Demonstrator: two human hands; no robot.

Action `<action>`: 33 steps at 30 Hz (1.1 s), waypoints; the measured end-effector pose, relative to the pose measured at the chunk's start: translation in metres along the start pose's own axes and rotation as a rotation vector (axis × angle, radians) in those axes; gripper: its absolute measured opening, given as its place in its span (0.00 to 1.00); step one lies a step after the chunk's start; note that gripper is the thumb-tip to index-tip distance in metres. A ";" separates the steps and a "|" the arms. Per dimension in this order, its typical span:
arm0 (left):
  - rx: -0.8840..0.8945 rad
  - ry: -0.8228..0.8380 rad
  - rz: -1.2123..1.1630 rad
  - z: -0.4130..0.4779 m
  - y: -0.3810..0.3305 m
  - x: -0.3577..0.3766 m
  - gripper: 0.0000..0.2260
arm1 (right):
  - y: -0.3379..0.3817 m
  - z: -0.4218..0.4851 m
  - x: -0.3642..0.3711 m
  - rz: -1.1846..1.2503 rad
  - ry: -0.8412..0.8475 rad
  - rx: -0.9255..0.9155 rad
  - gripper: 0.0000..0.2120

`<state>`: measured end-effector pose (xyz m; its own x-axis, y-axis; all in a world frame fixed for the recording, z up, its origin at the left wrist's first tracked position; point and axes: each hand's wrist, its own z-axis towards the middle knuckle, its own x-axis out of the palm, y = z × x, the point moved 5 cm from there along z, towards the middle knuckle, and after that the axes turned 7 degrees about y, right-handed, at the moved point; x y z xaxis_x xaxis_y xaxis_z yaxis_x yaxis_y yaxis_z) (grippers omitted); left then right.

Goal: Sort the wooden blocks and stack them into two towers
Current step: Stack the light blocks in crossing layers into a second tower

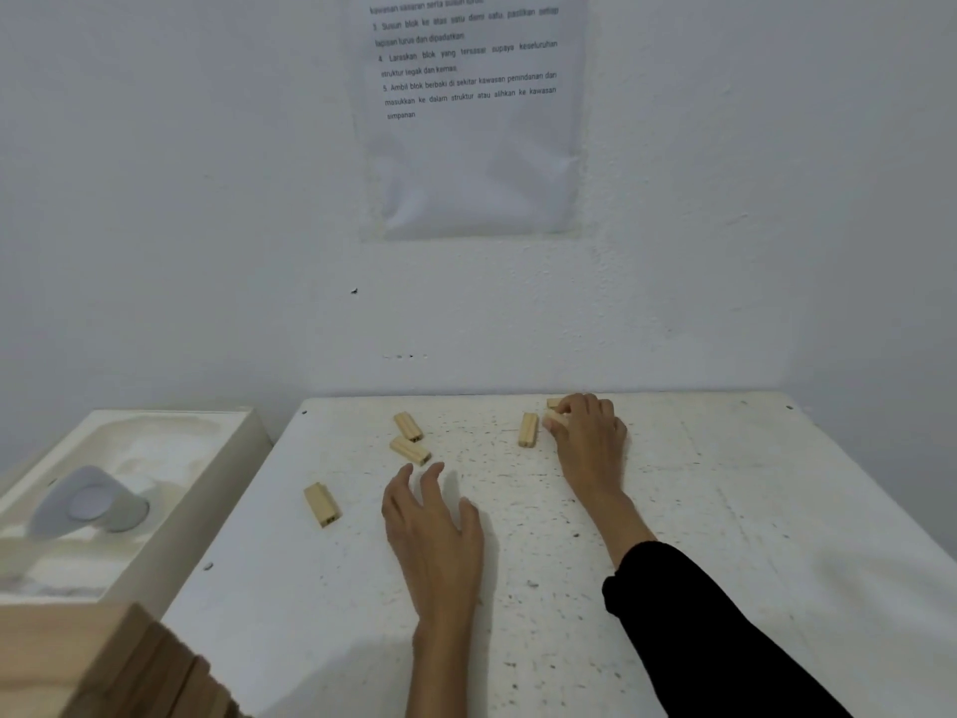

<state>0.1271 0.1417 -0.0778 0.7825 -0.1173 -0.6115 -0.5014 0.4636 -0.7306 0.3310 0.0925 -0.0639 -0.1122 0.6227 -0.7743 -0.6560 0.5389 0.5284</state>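
A blurred wooden object (103,660) is sitting closest, in the lower left corner, too soft to make out further. Beyond it the white table (751,536) is carrying all the work, standing against the wall so that the blocks are lying within reach of both arms. A printed sheet (471,147) is hanging on the wall above, likely as instructions. Left of the table a white tray (171,414) is holding a grey rounded object (93,502), apart from the task.

The right arm, in a black sleeve (714,634), is reaching to the far edge. There the right hand (590,432) is curling its fingers round a pale block (555,419) and pinching it. A second block (553,403) is showing just behind the fingers, and an upright-lying block (528,430) is resting just beside the hand. That cluster is probably becoming one sorted group.

The left hand (435,526) is hanging low over the table with fingers spread, gripping nothing. Its fingertips are stopping just short of the front left block (409,450), which is lying near the rear left block (408,426). It is seemingly readying to gather the other group. A lone block (322,505) is lying well apart toward the left edge. No tower is standing yet.
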 end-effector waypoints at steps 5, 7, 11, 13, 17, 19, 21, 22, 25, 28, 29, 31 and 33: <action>-0.003 0.075 0.146 0.014 -0.001 0.004 0.26 | -0.002 0.000 0.000 0.007 -0.017 0.022 0.11; 0.014 0.119 0.207 0.019 0.000 0.007 0.27 | -0.003 0.000 0.000 0.019 0.000 0.022 0.11; 0.016 0.225 0.369 0.028 0.004 0.014 0.25 | -0.003 0.001 0.004 0.013 0.046 -0.013 0.10; 0.032 0.209 0.368 0.028 0.003 0.015 0.23 | -0.004 0.002 0.004 0.006 0.043 -0.007 0.10; 0.045 0.009 0.155 0.030 0.005 0.001 0.13 | -0.006 0.002 0.002 0.017 0.034 0.038 0.12; 0.024 -0.049 0.074 0.031 0.010 -0.006 0.06 | -0.006 0.002 0.002 0.017 0.029 0.048 0.12; 0.021 -0.080 -0.003 0.032 0.012 -0.010 0.04 | -0.005 0.001 0.001 0.072 0.016 0.024 0.11; 0.021 -0.091 -0.036 0.032 0.012 -0.011 0.05 | -0.003 0.001 0.000 0.130 0.015 -0.012 0.10; 0.020 -0.104 -0.076 0.032 0.011 -0.012 0.10 | 0.007 -0.003 0.003 0.149 0.057 -0.191 0.12; 0.000 -0.083 -0.095 0.032 0.013 -0.010 0.15 | 0.011 -0.004 0.007 0.012 0.138 -0.256 0.18; -0.011 -0.069 -0.084 0.032 0.014 -0.009 0.15 | 0.010 -0.004 0.009 -0.012 0.176 -0.251 0.19; -0.024 -0.045 -0.044 0.032 0.015 -0.008 0.16 | 0.009 -0.004 0.013 -0.050 0.233 -0.254 0.19; -0.036 -0.034 -0.028 0.033 0.016 -0.007 0.15 | 0.011 -0.004 0.015 -0.067 0.259 -0.262 0.14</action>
<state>0.1253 0.1787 -0.0755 0.8082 -0.1000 -0.5803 -0.4913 0.4287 -0.7582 0.3195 0.1054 -0.0713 -0.2253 0.4086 -0.8845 -0.8333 0.3895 0.3922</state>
